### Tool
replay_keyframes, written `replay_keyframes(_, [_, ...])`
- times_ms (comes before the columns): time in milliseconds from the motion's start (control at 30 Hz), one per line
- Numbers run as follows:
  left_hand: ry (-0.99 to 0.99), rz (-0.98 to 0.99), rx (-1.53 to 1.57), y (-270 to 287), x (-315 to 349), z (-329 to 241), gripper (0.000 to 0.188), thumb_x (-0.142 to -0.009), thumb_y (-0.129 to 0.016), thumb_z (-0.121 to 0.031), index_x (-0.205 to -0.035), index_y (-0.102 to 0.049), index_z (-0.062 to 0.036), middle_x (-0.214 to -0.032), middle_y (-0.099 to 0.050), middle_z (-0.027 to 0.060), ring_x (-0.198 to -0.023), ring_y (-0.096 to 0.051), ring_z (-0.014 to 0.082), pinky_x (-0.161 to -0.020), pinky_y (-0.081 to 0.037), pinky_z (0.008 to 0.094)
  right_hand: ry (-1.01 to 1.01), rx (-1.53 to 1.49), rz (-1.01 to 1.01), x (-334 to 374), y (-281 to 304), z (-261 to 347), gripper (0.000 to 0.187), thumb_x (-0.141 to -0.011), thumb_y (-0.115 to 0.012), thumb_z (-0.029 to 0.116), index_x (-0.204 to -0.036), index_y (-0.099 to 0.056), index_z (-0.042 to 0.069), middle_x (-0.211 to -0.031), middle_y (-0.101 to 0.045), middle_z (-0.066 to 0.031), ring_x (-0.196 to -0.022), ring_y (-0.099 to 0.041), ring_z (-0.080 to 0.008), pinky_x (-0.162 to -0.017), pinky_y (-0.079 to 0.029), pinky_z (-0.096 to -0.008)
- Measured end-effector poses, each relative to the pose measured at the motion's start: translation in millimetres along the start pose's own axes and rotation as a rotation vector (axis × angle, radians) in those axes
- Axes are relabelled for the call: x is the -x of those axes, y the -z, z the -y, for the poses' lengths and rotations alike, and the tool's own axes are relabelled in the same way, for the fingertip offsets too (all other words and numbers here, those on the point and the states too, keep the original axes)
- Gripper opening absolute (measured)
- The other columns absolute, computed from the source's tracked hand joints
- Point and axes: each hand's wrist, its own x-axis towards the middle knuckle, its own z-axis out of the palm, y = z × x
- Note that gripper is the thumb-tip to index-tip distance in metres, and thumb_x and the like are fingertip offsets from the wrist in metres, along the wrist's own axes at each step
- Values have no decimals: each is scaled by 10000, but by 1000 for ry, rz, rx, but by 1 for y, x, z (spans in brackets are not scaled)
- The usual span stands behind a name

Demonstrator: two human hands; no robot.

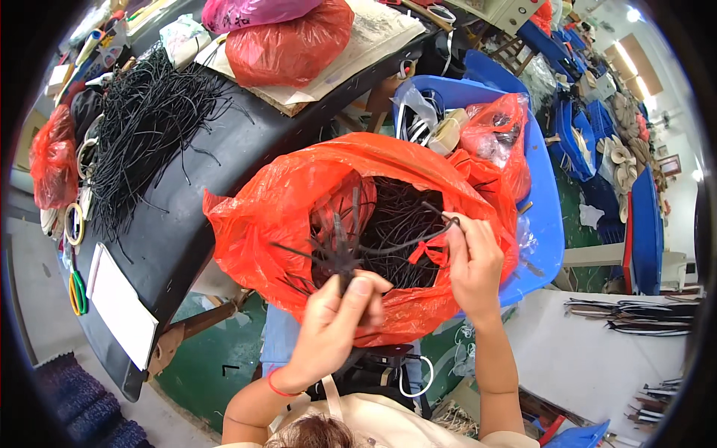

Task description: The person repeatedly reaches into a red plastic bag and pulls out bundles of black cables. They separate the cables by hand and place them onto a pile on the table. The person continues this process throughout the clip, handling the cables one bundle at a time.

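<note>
In my left hand (332, 321) is a bundle of thin black cords (340, 257), gripped with the thumb on top; its ends fan out, slightly blurred. Off to its right, my right hand (474, 257) pinches a single black cord (407, 243) between thumb and fingertips. Both hands are over the mouth of a large open red plastic bag (261, 190). Many loose black cords (403, 213) fill the bag, beside a smaller red bag (336, 205) inside it. A red ribbon-like strip (427, 252) lies near my right fingers.
A blue tub (549, 231) stands behind and right of the bag. On the black table (216, 149) at left lie a heap of black cords (142, 123), a white pad (123, 306) and green-and-yellow-handled scissors (78, 291). A filled red bag (291, 45) sits at the back.
</note>
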Motion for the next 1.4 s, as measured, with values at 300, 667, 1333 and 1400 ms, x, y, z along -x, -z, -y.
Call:
replay_keyframes(300, [-12, -89, 51, -12, -28, 28, 307, -973, -469, -248, -1145, -575, -17, -777, -522, -36, -611, -380, 17, -540, -324, 181, 250, 27, 41, 37, -26, 35, 210, -756, -667, 34, -951, -601, -11, -689, -518, -76, -644, -491, -243, -604, -407, -360])
replay_keyframes(667, [-387, -462, 352, 58, 9, -56, 270, -1003, -368, -288, -862, -491, -93, -570, -286, -66, -436, -251, 21, -398, -212, 197, 299, 213, 368, 44, -31, -22, 154, -752, -603, 62, -900, -612, 19, -806, -576, -90, -760, -534, -240, -670, -441, -343])
replay_keyframes(1333, [-352, -191, -247, -11, -38, 40, 286, -984, -405, -137, -1160, -532, 49, -1087, -631, 146, -1015, -581, 153, -878, -450, 289, -519, -822, 307, 11, -3, 34, 119, -873, -604, 62, -956, -595, -22, -800, -627, -26, -664, -590, -66, -574, -489, -203])
replay_keyframes(1400, [-270, -123, -209, -19, -35, 43, 289, -999, -381, -179, -1115, -538, 34, -992, -600, 79, -905, -536, 103, -812, -445, 257, -514, -906, 300, 5, -6, 44, 136, -881, -592, 53, -991, -580, -26, -806, -628, -42, -673, -595, -61, -569, -497, -197])
